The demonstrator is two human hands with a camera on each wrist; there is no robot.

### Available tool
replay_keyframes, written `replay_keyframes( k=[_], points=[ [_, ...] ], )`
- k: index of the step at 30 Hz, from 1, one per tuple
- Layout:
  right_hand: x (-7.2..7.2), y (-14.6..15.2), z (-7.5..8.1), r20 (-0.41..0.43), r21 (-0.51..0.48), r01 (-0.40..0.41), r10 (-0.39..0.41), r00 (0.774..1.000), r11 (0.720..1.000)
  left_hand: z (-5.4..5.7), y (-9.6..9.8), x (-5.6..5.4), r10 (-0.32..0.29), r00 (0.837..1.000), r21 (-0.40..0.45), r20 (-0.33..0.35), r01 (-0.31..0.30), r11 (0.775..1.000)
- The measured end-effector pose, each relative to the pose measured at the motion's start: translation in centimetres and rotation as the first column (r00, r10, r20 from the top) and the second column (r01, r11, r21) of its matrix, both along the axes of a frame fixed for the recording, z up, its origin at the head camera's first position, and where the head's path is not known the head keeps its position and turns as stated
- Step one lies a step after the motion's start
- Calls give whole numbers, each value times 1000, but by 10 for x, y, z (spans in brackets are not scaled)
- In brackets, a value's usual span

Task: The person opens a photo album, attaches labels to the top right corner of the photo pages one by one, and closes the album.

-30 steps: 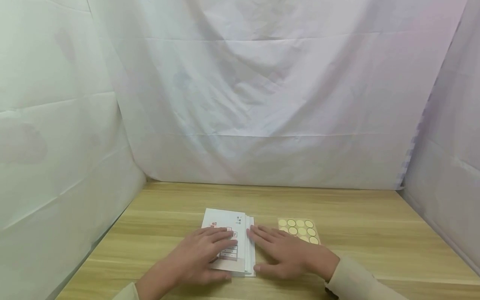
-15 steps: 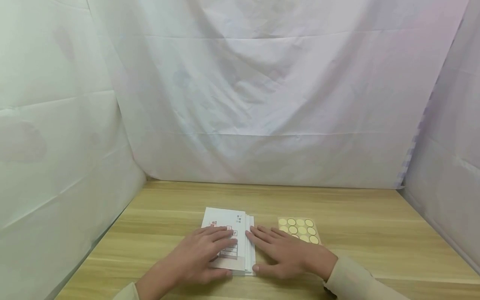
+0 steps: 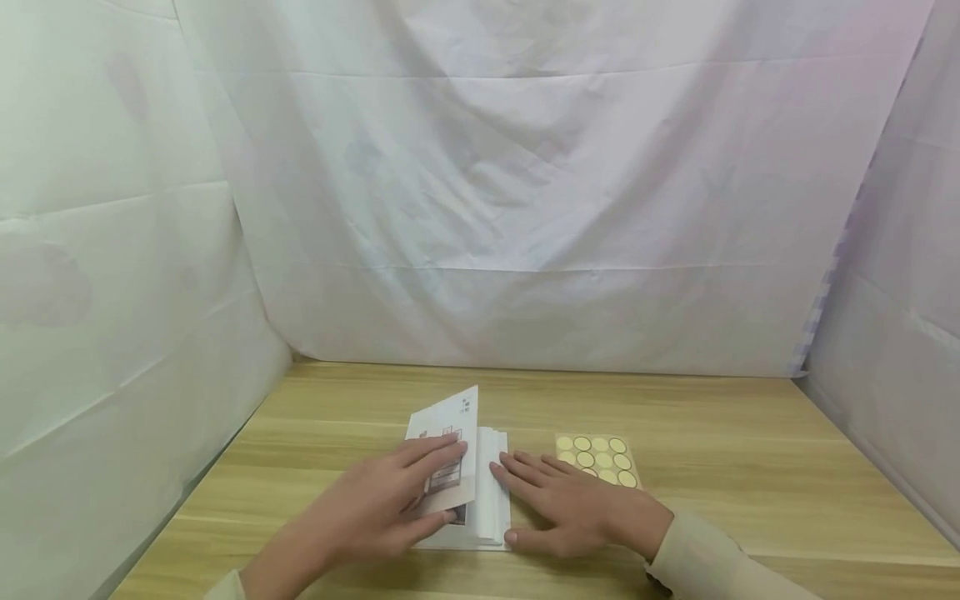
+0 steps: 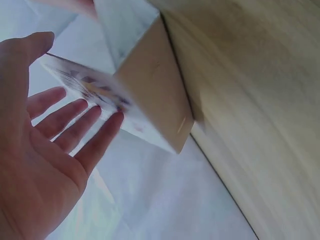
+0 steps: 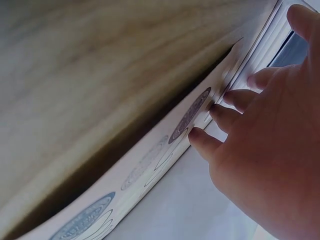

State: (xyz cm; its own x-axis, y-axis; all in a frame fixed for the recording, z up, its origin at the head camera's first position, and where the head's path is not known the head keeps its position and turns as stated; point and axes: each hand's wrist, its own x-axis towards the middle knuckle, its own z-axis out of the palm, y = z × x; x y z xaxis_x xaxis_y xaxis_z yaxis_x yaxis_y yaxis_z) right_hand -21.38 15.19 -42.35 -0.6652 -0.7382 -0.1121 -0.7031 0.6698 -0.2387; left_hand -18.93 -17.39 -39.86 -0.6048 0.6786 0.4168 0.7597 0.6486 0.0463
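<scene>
A white printed booklet (image 3: 493, 492) lies on the table, its front cover (image 3: 467, 417) tilted up on the right side and white pages showing beneath. My left hand (image 3: 382, 500) holds this cover, fingers on the printed face and thumb at its lower edge. In the left wrist view, the left hand (image 4: 55, 135) has its thumb on one side of the cover (image 4: 90, 87) and its fingers on the other. My right hand (image 3: 577, 504) lies flat, fingertips at the booklet's right edge. The right wrist view shows the right hand (image 5: 265, 130) with its fingers extended.
A sheet of round yellow stickers (image 3: 600, 457) lies on the table right of the booklet, partly covered by my right hand. The wooden table (image 3: 675, 408) ends at a white cloth (image 3: 525, 208) behind, with more white cloth at both sides.
My left hand has gone from resting flat on the closed booklet to holding its cover, which has swung upward to the left. The right hand stays at the booklet's right edge.
</scene>
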Motion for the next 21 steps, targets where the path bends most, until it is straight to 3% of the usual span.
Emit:
replay_keyframes(
  k=[7, 14, 17, 21],
  points=[
    [0, 1, 0, -3, -7, -3, 3, 1000, 1000, 12, -11, 9, 36, 995, 129, 93, -48, 991],
    [0, 1, -1, 2, -10, -6, 6, 1000, 1000, 18, -23, 14, -108, 976, 344, 187, 38, 938],
    [0, 1, -1, 2, -9, -9, 9, 1000, 1000, 19, -30, 16, -133, 966, 392, 221, 37, 919],
    [0, 1, -2, -7, -4, -16, 16, 1000, 1000, 19, -41, 18, -132, 968, 433, 213, 28, 901]
  ],
)
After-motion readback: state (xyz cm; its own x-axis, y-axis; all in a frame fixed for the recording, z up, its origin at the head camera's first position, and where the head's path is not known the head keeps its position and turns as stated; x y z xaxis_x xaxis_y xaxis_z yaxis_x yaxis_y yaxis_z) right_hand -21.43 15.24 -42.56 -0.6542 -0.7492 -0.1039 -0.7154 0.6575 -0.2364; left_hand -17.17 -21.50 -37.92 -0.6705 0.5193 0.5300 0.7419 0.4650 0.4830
